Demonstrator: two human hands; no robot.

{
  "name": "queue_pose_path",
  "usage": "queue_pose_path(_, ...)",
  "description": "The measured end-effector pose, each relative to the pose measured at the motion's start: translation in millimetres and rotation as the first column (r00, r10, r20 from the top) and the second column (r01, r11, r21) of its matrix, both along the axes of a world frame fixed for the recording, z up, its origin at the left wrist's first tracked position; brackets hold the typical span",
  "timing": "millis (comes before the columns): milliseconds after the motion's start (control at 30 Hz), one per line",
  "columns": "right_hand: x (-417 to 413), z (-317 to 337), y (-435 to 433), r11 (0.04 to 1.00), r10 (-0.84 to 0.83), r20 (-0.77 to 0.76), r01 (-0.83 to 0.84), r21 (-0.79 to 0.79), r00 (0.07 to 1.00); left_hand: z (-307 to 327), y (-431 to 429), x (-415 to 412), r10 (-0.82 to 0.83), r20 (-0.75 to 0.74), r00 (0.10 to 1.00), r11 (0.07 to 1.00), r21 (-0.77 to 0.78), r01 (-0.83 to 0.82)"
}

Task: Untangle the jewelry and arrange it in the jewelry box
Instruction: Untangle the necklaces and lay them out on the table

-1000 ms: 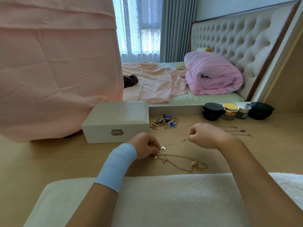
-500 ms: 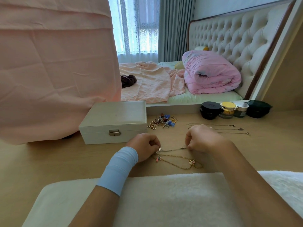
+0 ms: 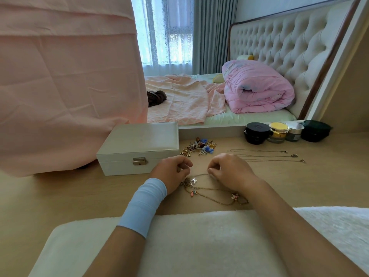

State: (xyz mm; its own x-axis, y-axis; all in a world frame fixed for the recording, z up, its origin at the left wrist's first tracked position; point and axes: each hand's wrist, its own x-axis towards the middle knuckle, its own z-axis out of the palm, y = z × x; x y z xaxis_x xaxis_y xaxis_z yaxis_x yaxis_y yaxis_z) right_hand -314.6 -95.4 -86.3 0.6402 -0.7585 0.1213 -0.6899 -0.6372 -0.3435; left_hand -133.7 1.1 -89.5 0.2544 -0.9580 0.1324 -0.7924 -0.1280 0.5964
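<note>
Hands: left and right each pinch thin chain between them; tease gently, clear of knot under left.

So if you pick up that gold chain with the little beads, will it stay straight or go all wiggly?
Probably wiggly: the gold chain lies in loose curves on the desk. It looks thin, so likely light. Its beads may snag the tangle beside the left hand.
</note>
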Motion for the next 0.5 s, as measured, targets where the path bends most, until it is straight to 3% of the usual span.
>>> queue_pose_path(233,0,9,3,0.991,-0.044,-0.222,0.014,-0.132,0.974,11,6,9,0.009,0.096,0.995,0.998,0.062,-0.015)
queue_pose_path(400,11,6,14,0.98,0.188,-0.119,-0.178,0.091,0.975,6,11,3,-0.06,0.165,0.985,0.982,0.184,0.029)
queue_pose_path(500,7,9,11,0.975,0.199,-0.149,-0.181,0.126,0.968,4,15,4,-0.052,0.254,0.966,0.98,0.197,0.001)
